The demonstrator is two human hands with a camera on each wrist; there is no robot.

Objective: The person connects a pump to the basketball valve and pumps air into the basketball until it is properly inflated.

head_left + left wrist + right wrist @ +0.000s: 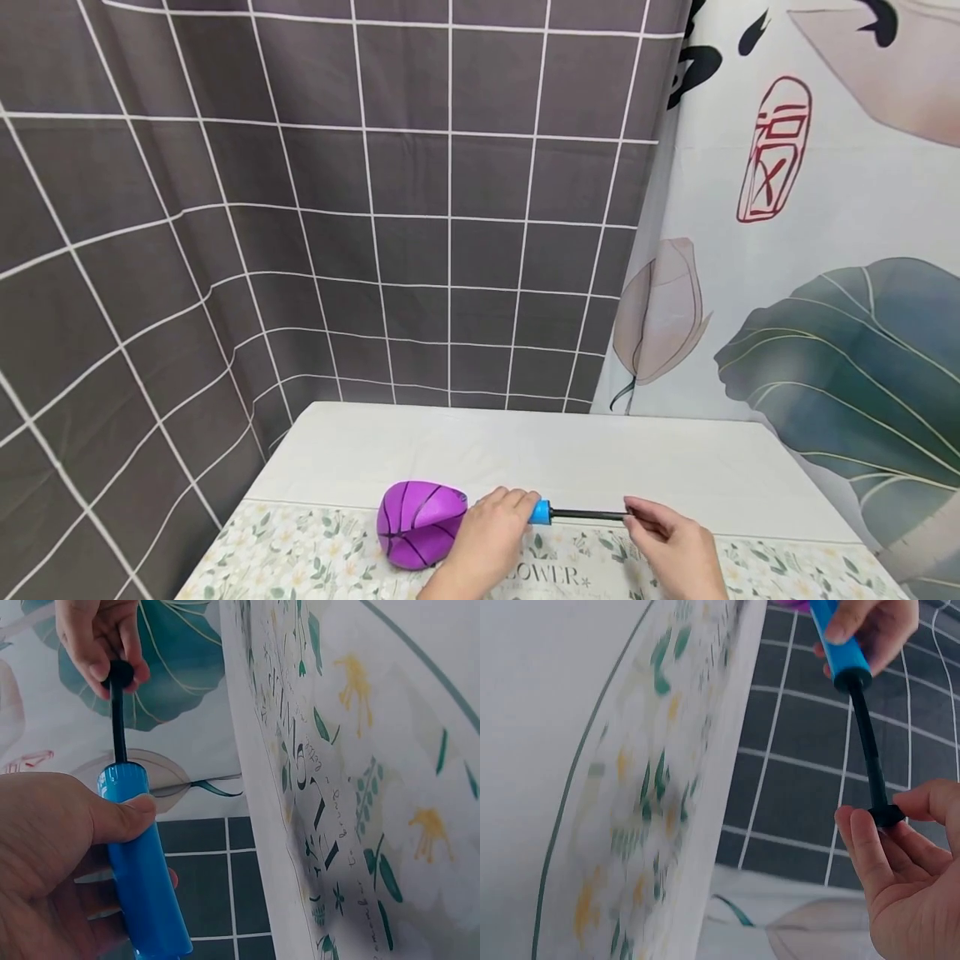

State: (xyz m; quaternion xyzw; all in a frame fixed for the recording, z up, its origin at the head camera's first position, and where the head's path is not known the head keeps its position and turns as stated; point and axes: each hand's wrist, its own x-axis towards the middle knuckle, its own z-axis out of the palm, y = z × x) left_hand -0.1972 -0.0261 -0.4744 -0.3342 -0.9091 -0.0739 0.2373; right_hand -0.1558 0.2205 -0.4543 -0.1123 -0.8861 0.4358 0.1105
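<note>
A blue hand pump [150, 877] with a black rod lies level above the table, its rod drawn out. My left hand [491, 533] grips the blue barrel, thumb along its top in the left wrist view. With thumb and fingers, my right hand [915, 877] pinches the black end knob [886, 816] of the rod. Left of my left hand sits a purple ball [420, 525] with black lines, partly deflated and caved in on one side. My left hand hides the pump's far end, so I cannot tell whether it joins the ball.
The table [525, 450] has a white back strip and a floral cloth [300, 550] with printed lettering at the front. Behind it hangs a dark grey curtain [405, 175] with white grid lines. A white curtain [840, 275] with leaf prints hangs at the right.
</note>
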